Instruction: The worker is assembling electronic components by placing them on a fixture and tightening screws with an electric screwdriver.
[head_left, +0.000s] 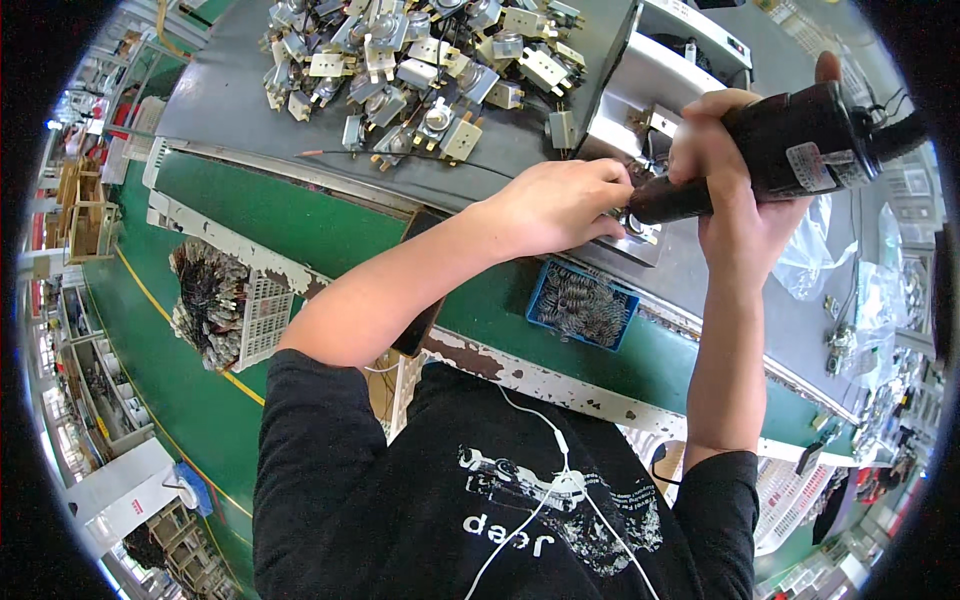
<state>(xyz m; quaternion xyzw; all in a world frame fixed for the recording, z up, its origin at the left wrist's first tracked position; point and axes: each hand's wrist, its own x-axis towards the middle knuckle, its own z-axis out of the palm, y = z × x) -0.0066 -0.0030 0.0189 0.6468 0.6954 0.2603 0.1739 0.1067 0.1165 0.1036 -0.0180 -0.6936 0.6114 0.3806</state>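
Observation:
My right hand (pixel 725 160) grips a black electric screwdriver (pixel 790 150), its tip pointing down-left onto a small metal part (pixel 640 232) on the grey bench. My left hand (pixel 560 205) rests beside that tip, fingers pinched on the metal part, steadying it against a metal fixture (pixel 650 85). Both forearms reach up from the lower edge over a dark shirt.
A heap of several beige and metal timer-like units (pixel 420 60) lies on the grey belt (pixel 220 100). A blue tray of springs (pixel 582 305) sits on the green ledge. A white basket of wired parts (pixel 215 305) stands at left. Clear plastic bags (pixel 830 250) lie at right.

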